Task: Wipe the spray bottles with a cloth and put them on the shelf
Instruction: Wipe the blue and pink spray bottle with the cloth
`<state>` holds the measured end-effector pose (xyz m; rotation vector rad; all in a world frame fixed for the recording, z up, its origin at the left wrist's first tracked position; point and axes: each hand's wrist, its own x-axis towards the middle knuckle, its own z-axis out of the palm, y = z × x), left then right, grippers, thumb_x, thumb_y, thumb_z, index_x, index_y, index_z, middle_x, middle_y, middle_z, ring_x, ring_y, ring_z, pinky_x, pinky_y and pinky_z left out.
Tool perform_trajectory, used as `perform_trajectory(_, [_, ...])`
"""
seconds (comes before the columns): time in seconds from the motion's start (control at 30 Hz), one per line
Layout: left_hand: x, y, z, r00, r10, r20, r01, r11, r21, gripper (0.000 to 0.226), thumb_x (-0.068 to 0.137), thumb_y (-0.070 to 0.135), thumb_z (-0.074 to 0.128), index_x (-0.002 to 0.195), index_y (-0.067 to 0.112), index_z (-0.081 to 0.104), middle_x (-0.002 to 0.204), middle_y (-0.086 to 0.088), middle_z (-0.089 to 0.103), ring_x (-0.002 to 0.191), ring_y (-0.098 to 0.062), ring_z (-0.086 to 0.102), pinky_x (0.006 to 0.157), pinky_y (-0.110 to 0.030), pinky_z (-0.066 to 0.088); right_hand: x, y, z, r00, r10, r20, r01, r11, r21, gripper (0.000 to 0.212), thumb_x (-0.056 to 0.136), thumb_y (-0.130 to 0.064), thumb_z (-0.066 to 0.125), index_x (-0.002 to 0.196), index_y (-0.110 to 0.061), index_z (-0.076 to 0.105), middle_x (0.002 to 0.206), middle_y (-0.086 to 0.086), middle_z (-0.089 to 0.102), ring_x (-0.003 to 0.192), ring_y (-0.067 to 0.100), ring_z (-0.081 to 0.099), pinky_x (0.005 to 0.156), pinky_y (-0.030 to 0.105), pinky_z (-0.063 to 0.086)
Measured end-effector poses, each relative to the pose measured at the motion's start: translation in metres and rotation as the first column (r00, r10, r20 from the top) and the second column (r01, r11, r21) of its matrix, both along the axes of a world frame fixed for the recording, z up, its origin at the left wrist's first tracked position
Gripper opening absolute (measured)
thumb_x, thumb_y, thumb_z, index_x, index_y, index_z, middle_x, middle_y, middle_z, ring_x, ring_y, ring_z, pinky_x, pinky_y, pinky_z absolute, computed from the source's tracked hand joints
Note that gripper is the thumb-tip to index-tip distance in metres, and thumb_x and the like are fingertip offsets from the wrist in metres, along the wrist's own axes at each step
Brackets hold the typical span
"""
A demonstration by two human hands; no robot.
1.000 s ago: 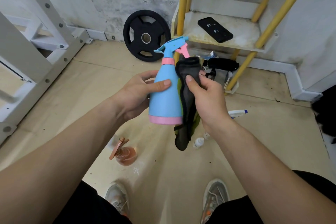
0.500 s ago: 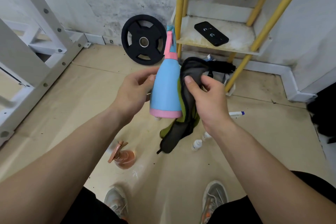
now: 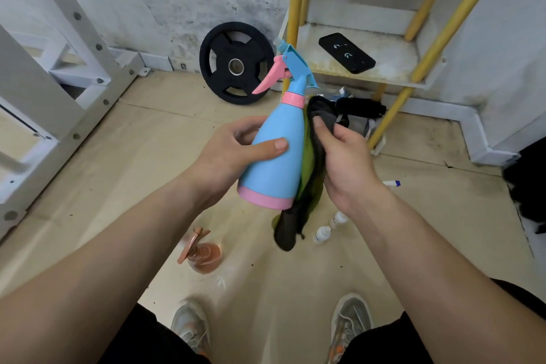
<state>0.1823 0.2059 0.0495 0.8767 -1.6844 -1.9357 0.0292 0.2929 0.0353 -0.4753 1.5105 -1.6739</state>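
Observation:
My left hand [image 3: 236, 154] grips a blue spray bottle [image 3: 274, 156] with a pink base, collar and trigger, held upright in front of me with the trigger pointing left. My right hand [image 3: 345, 165] holds a dark grey and green cloth [image 3: 307, 183] against the bottle's right side, thumb on the cloth's top fold; the cloth's tail hangs below the bottle. An orange spray bottle [image 3: 204, 254] stands on the floor below my left forearm. The shelf [image 3: 393, 59], a dirty white board on yellow poles, is behind the bottle.
A black phone [image 3: 346, 52] lies on the shelf. A black weight plate [image 3: 235, 63] leans on the wall. Two small white bottles [image 3: 328, 229] and a white marker [image 3: 391, 184] lie on the floor. A white metal frame [image 3: 59, 68] stands left. My shoes [image 3: 348, 325] are below.
The bottle has turned in my left hand, so the trigger points left instead of facing away. The cloth stays pressed on its right side, its tail swinging right.

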Motion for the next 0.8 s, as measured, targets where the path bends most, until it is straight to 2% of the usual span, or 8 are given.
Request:
perform_trajectory(0.07, [-0.001, 0.001, -0.002, 0.993, 0.095, 0.068, -0.086, 0.988, -0.13, 0.047, 0.075, 0.022, 0.086, 0.12, 0.023, 0.07, 0.11, 0.002, 0.076, 0.103, -0.02, 0.072, 0.088, -0.037, 0.058, 0.006, 0.003, -0.003, 0.98, -0.016, -0.198, 0.017, 1.0, 0.005, 0.022, 0.098, -0.024, 0.067, 0.077, -0.023, 0.075, 0.082, -0.002, 0.072, 0.081, 0.013, 0.062, 0.085, 0.051, 0.056])
perform_trajectory(0.17, [-0.004, 0.007, -0.004, 0.978, 0.161, 0.129, -0.097, 0.91, -0.403, 0.043, 0.077, 0.026, 0.085, 0.117, 0.034, 0.07, 0.105, 0.011, 0.075, 0.103, -0.015, 0.068, 0.091, -0.04, 0.057, 0.012, 0.005, -0.001, 0.927, -0.005, -0.375, 0.009, 1.0, 0.009, 0.008, 0.091, -0.026, 0.073, 0.092, -0.019, 0.076, 0.091, -0.004, 0.077, 0.092, 0.013, 0.069, 0.091, 0.049, 0.058])
perform_trajectory(0.27, [-0.008, 0.011, -0.005, 0.94, 0.236, 0.248, -0.033, 0.783, -0.621, 0.044, 0.075, 0.04, 0.082, 0.115, 0.037, 0.066, 0.092, 0.008, 0.072, 0.087, -0.018, 0.064, 0.076, -0.04, 0.055, 0.013, 0.006, 0.002, 0.935, -0.098, -0.341, 0.101, 0.995, -0.011, 0.011, 0.085, -0.023, 0.079, 0.096, -0.021, 0.078, 0.093, -0.007, 0.078, 0.095, 0.015, 0.073, 0.091, 0.049, 0.059])
perform_trajectory(0.37, [-0.011, 0.016, -0.004, 0.91, 0.268, 0.317, 0.047, 0.693, -0.719, 0.051, 0.071, 0.046, 0.079, 0.118, 0.039, 0.061, 0.09, 0.008, 0.071, 0.083, -0.018, 0.064, 0.071, -0.041, 0.054, 0.011, 0.007, 0.004, 0.97, -0.16, -0.183, 0.157, 0.987, -0.034, 0.016, 0.083, -0.018, 0.083, 0.097, -0.022, 0.078, 0.101, -0.002, 0.078, 0.096, 0.015, 0.074, 0.091, 0.047, 0.06])
perform_trajectory(0.5, [-0.012, 0.017, -0.005, 0.894, 0.275, 0.353, 0.083, 0.674, -0.734, 0.058, 0.062, 0.054, 0.07, 0.117, 0.037, 0.063, 0.094, 0.009, 0.071, 0.086, -0.018, 0.064, 0.073, -0.041, 0.054, 0.009, 0.008, 0.0, 0.982, -0.178, -0.056, 0.179, 0.984, 0.007, 0.019, 0.082, -0.021, 0.085, 0.099, -0.018, 0.077, 0.101, 0.001, 0.079, 0.093, 0.017, 0.076, 0.088, 0.047, 0.062])
perform_trajectory(0.6, [-0.01, 0.013, -0.01, 0.907, 0.241, 0.346, 0.054, 0.747, -0.663, 0.06, 0.062, 0.055, 0.077, 0.118, 0.036, 0.066, 0.098, 0.011, 0.071, 0.091, -0.014, 0.063, 0.079, -0.037, 0.053, 0.008, 0.006, -0.004, 0.982, -0.185, 0.044, 0.183, 0.982, 0.036, 0.019, 0.085, -0.016, 0.082, 0.102, -0.009, 0.075, 0.093, 0.005, 0.079, 0.088, 0.022, 0.077, 0.083, 0.044, 0.063])
perform_trajectory(0.7, [-0.006, 0.009, -0.01, 0.961, 0.172, 0.217, -0.049, 0.876, -0.48, 0.054, 0.065, 0.039, 0.088, 0.115, 0.035, 0.07, 0.106, 0.011, 0.074, 0.101, -0.012, 0.067, 0.089, -0.034, 0.056, 0.003, 0.005, -0.007, 0.981, -0.156, 0.115, 0.151, 0.987, 0.05, 0.013, 0.088, -0.008, 0.076, 0.102, -0.006, 0.074, 0.093, 0.008, 0.079, 0.086, 0.022, 0.077, 0.08, 0.039, 0.063])
perform_trajectory(0.8, [-0.003, 0.008, -0.007, 0.991, 0.086, 0.099, -0.049, 0.942, -0.332, 0.046, 0.073, 0.016, 0.089, 0.112, 0.033, 0.07, 0.108, 0.009, 0.075, 0.097, -0.006, 0.069, 0.089, -0.028, 0.058, 0.002, 0.007, -0.009, 0.986, -0.099, 0.136, 0.096, 0.995, 0.028, 0.014, 0.089, -0.006, 0.075, 0.103, -0.008, 0.074, 0.095, 0.007, 0.079, 0.09, 0.023, 0.076, 0.082, 0.04, 0.062])
